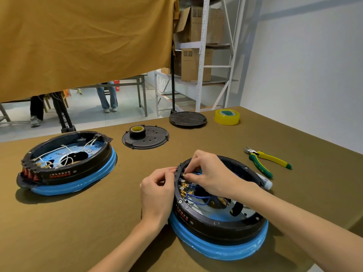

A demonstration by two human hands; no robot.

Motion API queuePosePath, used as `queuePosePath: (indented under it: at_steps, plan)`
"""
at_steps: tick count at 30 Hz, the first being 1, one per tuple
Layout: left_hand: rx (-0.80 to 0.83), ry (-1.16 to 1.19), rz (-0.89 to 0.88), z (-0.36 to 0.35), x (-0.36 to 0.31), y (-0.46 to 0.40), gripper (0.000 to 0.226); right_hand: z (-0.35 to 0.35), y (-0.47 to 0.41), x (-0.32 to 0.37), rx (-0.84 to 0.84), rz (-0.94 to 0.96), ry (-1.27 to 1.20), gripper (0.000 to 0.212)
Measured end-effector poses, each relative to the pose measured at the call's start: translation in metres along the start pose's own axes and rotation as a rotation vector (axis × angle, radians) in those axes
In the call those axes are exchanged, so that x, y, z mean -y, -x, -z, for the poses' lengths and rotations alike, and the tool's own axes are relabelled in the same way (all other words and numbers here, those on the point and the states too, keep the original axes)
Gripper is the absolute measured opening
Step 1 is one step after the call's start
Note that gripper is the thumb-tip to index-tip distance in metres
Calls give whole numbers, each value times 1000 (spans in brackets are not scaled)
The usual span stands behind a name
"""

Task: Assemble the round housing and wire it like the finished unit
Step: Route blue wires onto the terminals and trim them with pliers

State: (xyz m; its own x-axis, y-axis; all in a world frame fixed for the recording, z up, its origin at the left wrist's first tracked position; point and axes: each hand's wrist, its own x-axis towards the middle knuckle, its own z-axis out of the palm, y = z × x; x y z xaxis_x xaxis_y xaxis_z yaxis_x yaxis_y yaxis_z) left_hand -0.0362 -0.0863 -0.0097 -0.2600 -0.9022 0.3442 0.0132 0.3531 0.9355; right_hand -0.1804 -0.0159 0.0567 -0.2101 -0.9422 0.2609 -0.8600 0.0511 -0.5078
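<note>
- Workshop or small assembly room, by the look of it.
- Work table (98, 222) under olive cloth, pliers (269, 160) and tape roll (227, 116) on the far right.
- White metal shelving (202, 55) with cardboard boxes (196, 64) at the far side.
- Mustard curtain (84, 42) as a partition, far left; metal tables (125, 85) beyond.

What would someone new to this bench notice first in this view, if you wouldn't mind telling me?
First, the two hands at the near housing, a black ring on a blue base: the right hand reaches inside and pinches a brass terminal by the blue wires, while the left hand grips the rim outside. At far left sits the finished unit, with white wires. Yellow-green pliers lie to the right.
</note>
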Motion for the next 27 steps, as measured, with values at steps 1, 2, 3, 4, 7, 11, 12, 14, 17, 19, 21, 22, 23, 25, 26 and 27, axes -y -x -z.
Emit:
queuePosePath:
  at_steps: [1, 2, 3, 4, 7, 11, 12, 14, 17, 19, 21, 22, 23, 25, 26, 27]
  plan:
    - [15, -6, -6, 1, 0, -1, 23, 0, 1, 0, 2, -9, 2, 10]
    - [33, -5, -8, 2, 1, -2, 23, 0, 3, -1, -3, -16, 2, 12]
    - [51, -1, -6, 2, 1, -3, 23, 1, 6, -2, -24, -17, -8, 13]
    - [65, 3, -3, 3, 1, -3, 23, 2, 9, -3, -56, -5, -31, 14]
    - [74, 8, 6, 2, 3, -4, 23, 5, 17, -3, -66, 52, -70, 12]
    - [78, 1, 16, 2, 5, -5, 23, 7, 19, -1, 56, 37, 65, 14]
    - [78, -3, 16, 2, 5, -5, 23, 7, 19, -1, 56, 40, 78, 12]
    - [75, -9, 15, 2, 4, -5, 23, 6, 20, -1, 56, 58, 94, 7]
    - [78, -19, 12, 2, 4, -5, 23, 8, 21, -6, 66, 76, 54, 6]
    - [86, -20, 11, 2, 4, -5, 23, 9, 22, -7, 69, 76, 5, 6]
    - [84, -23, -4, 2, 4, -5, 23, 10, 23, -8, 65, 73, -34, 6]
    - [82, -25, -12, 2, 3, -5, 23, 11, 23, -9, 63, 70, -51, 6]
    - [82, -28, -17, 2, 3, -5, 23, 12, 23, -9, 59, 67, -67, 6]
    - [85, -32, -20, 2, 2, -5, 23, 14, 24, -9, 43, 62, -99, 6]
    - [85, -32, -19, 2, 3, -5, 23, 14, 24, -8, 35, 60, -108, 6]
    - [83, -31, -18, 2, 3, -5, 22, 13, 25, -8, 29, 59, -110, 6]
